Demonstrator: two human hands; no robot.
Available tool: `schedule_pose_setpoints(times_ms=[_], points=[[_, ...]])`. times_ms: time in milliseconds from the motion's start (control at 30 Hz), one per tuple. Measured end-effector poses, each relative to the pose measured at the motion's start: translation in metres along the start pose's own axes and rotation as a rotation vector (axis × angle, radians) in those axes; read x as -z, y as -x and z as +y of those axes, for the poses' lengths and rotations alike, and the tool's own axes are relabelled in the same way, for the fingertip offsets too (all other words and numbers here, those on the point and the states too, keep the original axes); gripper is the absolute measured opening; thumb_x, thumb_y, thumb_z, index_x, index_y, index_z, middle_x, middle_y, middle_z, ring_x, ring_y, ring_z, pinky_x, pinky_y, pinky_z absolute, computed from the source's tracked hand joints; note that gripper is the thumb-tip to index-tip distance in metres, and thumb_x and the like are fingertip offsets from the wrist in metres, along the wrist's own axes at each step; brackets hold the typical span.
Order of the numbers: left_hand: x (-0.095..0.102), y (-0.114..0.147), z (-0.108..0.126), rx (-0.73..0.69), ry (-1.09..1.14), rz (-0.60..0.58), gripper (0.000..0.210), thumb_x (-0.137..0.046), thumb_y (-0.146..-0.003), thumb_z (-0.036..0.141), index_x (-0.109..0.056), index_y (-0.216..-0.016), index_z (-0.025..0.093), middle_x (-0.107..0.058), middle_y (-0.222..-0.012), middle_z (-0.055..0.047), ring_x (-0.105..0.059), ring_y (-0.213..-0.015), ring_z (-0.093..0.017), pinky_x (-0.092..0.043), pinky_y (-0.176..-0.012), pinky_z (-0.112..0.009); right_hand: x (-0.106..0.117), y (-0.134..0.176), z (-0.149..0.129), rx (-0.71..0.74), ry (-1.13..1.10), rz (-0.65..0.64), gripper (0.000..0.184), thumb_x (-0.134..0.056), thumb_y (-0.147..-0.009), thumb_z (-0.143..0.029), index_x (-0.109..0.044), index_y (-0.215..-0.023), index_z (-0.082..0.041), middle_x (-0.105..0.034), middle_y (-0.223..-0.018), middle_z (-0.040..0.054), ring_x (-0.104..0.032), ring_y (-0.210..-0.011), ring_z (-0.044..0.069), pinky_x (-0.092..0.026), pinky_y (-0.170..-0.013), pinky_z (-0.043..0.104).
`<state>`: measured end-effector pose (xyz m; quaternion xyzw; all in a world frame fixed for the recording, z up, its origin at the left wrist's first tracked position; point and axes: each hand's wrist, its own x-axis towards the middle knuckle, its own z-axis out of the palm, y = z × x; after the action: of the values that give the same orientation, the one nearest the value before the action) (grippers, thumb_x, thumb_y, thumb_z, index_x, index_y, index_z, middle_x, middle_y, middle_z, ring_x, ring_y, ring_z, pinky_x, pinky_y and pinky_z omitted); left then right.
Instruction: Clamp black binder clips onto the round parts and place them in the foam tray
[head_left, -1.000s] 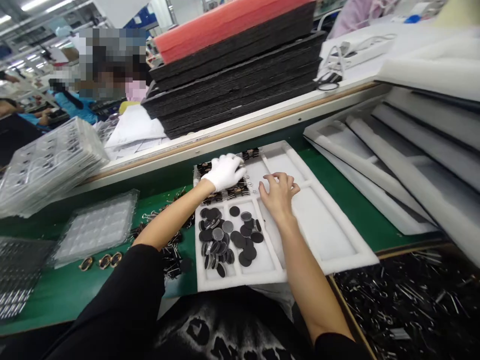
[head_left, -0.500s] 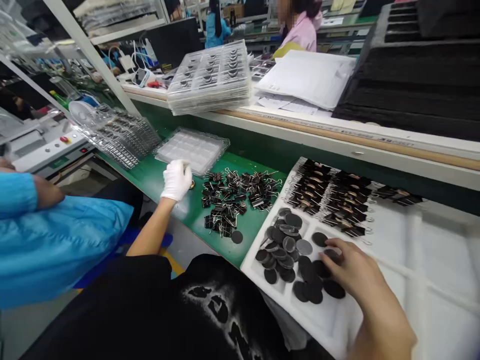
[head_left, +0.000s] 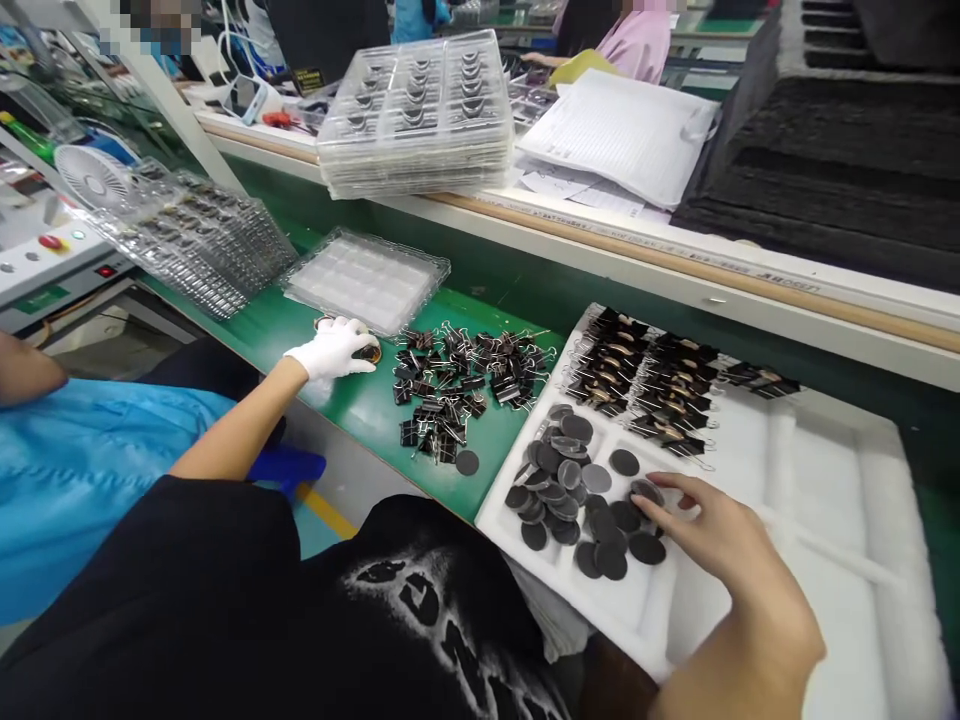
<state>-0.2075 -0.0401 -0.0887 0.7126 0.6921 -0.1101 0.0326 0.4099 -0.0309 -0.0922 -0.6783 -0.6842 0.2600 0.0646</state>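
My left hand [head_left: 334, 348], in a white glove, is closed around a small round dark part with an amber rim [head_left: 367, 353], low over the green bench. My bare right hand [head_left: 712, 525] pinches a black disc [head_left: 646, 492] between thumb and fingers above the white foam tray [head_left: 832, 470]. Loose black discs [head_left: 555, 480] lie heaped in the tray's near compartments, some greyish on top. A jumble of black binder clips [head_left: 472, 380] covers the bench between my hands, and a single disc [head_left: 467, 462] lies beside it.
Binder clips clamped on parts [head_left: 645, 380] stand in rows at the tray's far side. A clear plastic tray [head_left: 367, 280] lies beyond my left hand. Stacked blister trays [head_left: 412, 120] rest on the shelf. A co-worker in a blue garment [head_left: 97, 470] sits close on my left.
My left hand has turned so its fingers point right, with the round part now showing at the fingertips. My right fingers now hold the disc tilted up. The whole view has shifted slightly.
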Motion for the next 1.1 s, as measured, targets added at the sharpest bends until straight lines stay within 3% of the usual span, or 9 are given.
schedule_pose_setpoints(times_ms=[167,300,333,400,533,700,900,1000,1100], points=[[0.008,0.007,0.016,0.015,-0.038,0.119,0.052,-0.065,-0.093,0.058,-0.072,-0.129,0.021,-0.063,-0.133,-0.017,-0.055,-0.122,-0.039,-0.037,-0.105,-0.051,0.001,0.003,0.003,0.057,-0.094,0.017,0.048,-0.068,-0.076,-0.061,-0.084,-0.103,-0.025,-0.081,-0.091,0.0096,-0.073,-0.083,0.033,-0.055,-0.078,0.044],[0.035,0.01,0.051,-0.064,-0.018,0.344,0.056,-0.066,-0.091,0.063,-0.072,-0.124,0.018,-0.064,-0.13,-0.018,-0.057,-0.121,-0.039,-0.04,-0.103,-0.05,-0.001,0.005,-0.018,0.002,-0.389,0.312,0.037,-0.066,-0.087,-0.057,-0.082,-0.095,-0.024,-0.083,-0.094,0.01,-0.075,-0.093,0.032,-0.056,-0.086,0.045],[0.045,0.008,0.067,-0.154,0.0,0.429,0.054,-0.068,-0.089,0.063,-0.073,-0.119,0.018,-0.067,-0.126,-0.017,-0.059,-0.12,-0.038,-0.041,-0.103,-0.05,-0.004,0.006,-0.027,0.028,-0.529,0.39,0.036,-0.066,-0.09,-0.056,-0.08,-0.094,-0.023,-0.083,-0.094,0.0101,-0.076,-0.092,0.03,-0.058,-0.086,0.043],[0.064,0.003,0.109,-0.384,0.04,0.58,0.046,-0.071,-0.089,0.059,-0.074,-0.111,0.019,-0.071,-0.114,-0.015,-0.064,-0.113,-0.035,-0.045,-0.098,-0.048,-0.013,0.006,-0.046,0.166,-0.911,0.366,0.035,-0.071,-0.091,-0.056,-0.078,-0.096,-0.023,-0.082,-0.091,0.0092,-0.076,-0.081,0.026,-0.061,-0.077,0.041],[0.092,-0.007,0.21,-0.801,0.133,0.659,0.039,-0.069,-0.092,0.052,-0.072,-0.106,0.016,-0.076,-0.109,-0.014,-0.073,-0.099,-0.029,-0.05,-0.082,-0.039,-0.03,0.005,-0.072,0.277,-1.018,0.304,0.036,-0.068,-0.094,-0.06,-0.076,-0.099,-0.026,-0.082,-0.087,0.0065,-0.079,-0.073,0.025,-0.065,-0.069,0.041],[0.097,-0.019,0.297,-0.733,0.157,0.638,0.038,-0.066,-0.092,0.051,-0.073,-0.106,0.016,-0.077,-0.077,-0.004,-0.071,-0.066,-0.025,-0.044,-0.065,-0.037,-0.034,0.009,-0.075,0.45,-0.994,0.466,0.023,-0.08,-0.087,-0.049,-0.08,-0.098,-0.029,-0.083,-0.113,0.008,-0.079,-0.11,0.028,-0.066,-0.096,0.048],[0.099,-0.03,0.318,-0.8,0.079,0.609,0.03,-0.068,-0.088,0.044,-0.071,-0.096,0.015,-0.074,-0.075,-0.006,-0.072,-0.066,-0.025,-0.042,-0.064,-0.036,-0.036,0.011,-0.078,0.882,-0.51,0.645,0.016,-0.076,-0.09,-0.021,-0.082,-0.102,-0.03,-0.082,-0.121,0.0081,-0.077,-0.117,0.031,-0.064,-0.1,0.054],[0.102,-0.028,0.319,-0.825,0.056,0.614,0.032,-0.068,-0.088,0.041,-0.071,-0.103,0.012,-0.073,-0.074,-0.006,-0.072,-0.066,-0.026,-0.042,-0.064,-0.037,-0.04,0.013,-0.084,0.717,-0.662,0.614,0.011,-0.075,-0.092,-0.025,-0.079,-0.102,-0.029,-0.08,-0.124,0.0092,-0.075,-0.119,0.03,-0.064,-0.1,0.052],[0.102,-0.023,0.319,-0.874,0.071,0.654,0.034,-0.068,-0.09,0.036,-0.07,-0.112,0.01,-0.076,-0.081,-0.007,-0.074,-0.071,-0.026,-0.044,-0.067,-0.038,-0.04,0.014,-0.086,0.386,-1.043,0.282,0.04,-0.086,-0.083,-0.036,-0.074,-0.12,-0.028,-0.08,-0.12,0.0092,-0.079,-0.104,0.026,-0.068,-0.089,0.044]])
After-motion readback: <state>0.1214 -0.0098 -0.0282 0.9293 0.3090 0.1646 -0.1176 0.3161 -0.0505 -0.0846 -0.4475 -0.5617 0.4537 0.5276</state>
